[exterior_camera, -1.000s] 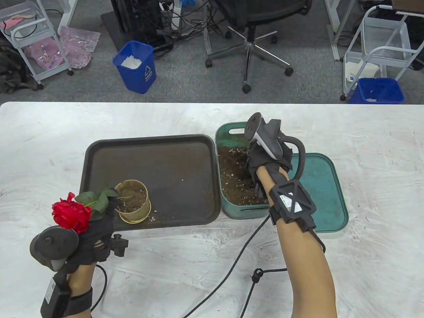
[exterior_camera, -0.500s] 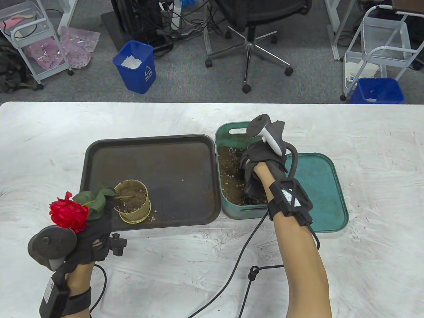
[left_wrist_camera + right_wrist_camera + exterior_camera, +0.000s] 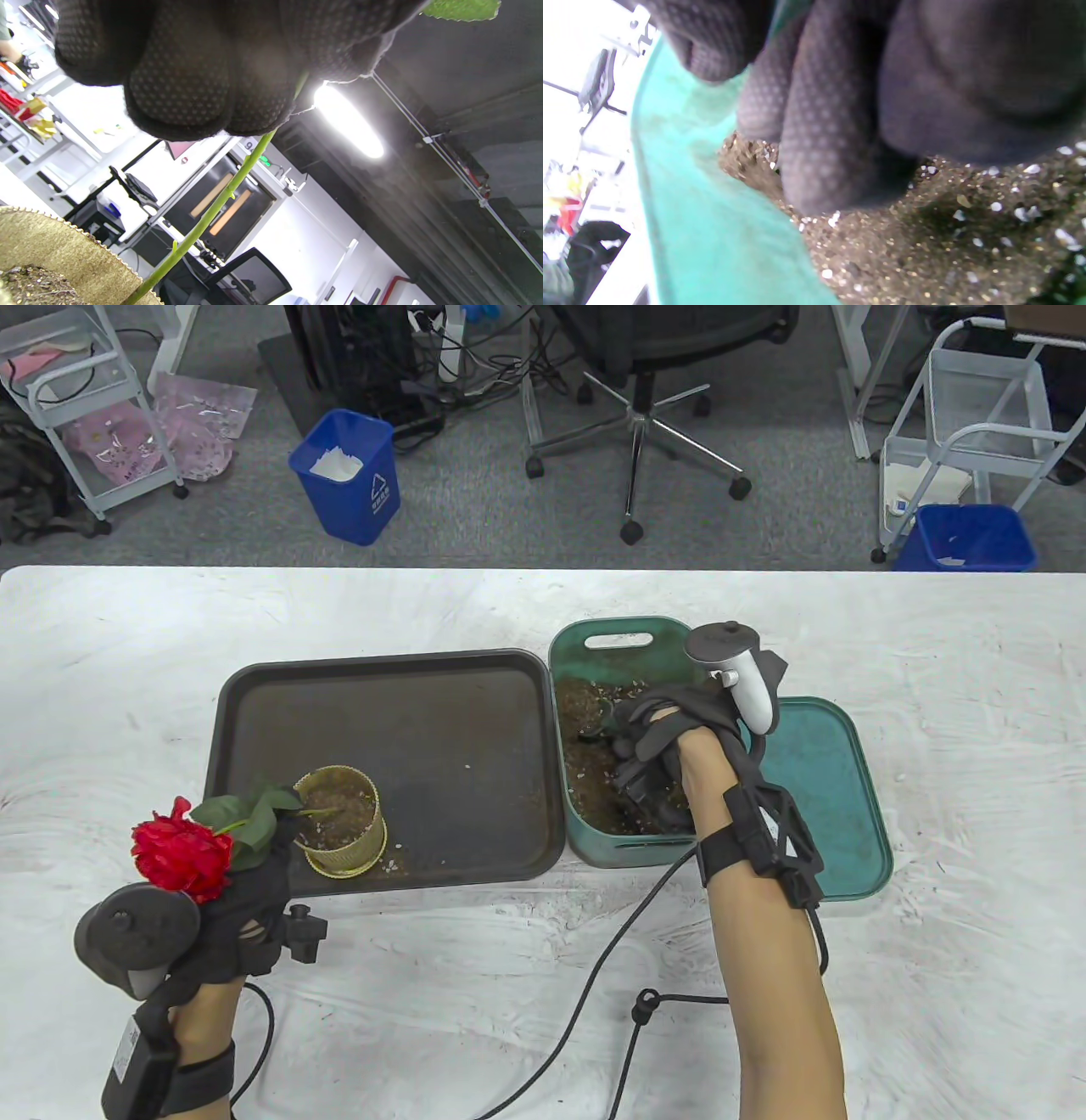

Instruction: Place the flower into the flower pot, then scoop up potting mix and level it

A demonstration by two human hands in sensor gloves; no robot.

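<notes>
**Two hands busy: one props the rose, one digs in the mix**

Both hands are occupied. The left hand, off the dark tray's near-left corner, has its gloved fingers curled round the thin green stem of the red artificial rose. The stem slants down into the small round gold flower pot, which stands in the near-left corner of the dark rectangular plastic tray. The bloom leans out past the pot's rim toward the table's near-left. That stem looks light and springy, so I'd guess it tips over if released before soil packs round it; gripping low on the stem seems right.

The right hand is plunged into the brown potting mix inside the teal plastic tub, wrist bent down, forearm coming up from the near edge. Its fingers are curled in the soil; whether they grip a scoop I cannot tell. The mix looks loose, crumbly and easy to spill. The tub sits partly on a flat teal lid.
</notes>
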